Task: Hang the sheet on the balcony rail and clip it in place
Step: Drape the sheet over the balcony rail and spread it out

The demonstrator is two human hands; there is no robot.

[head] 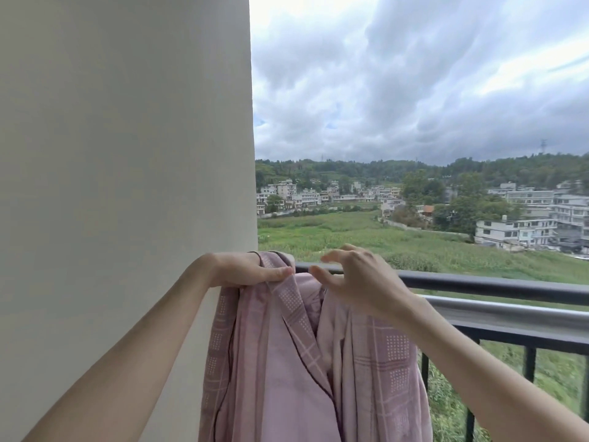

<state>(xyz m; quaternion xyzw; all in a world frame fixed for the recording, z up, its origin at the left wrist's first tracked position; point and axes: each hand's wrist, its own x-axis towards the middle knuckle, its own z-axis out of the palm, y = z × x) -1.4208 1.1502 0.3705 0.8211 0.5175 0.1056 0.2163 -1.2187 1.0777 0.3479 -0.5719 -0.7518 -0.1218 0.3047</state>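
A pink sheet [287,362] with white checks and dotted squares hangs bunched over the left end of the black balcony rail [497,283], right beside the wall. My left hand [245,269] pinches the sheet's top fold at the rail. Just to the right of it, my right hand [357,279] hovers over the rail with fingers spread, and its palm rests against the cloth below. No clip is in view.
A cream wall [127,186] fills the left half. A silver bar [510,311] runs below the black rail, with black uprights [529,365] beneath. Beyond are green fields, white buildings and a cloudy sky.
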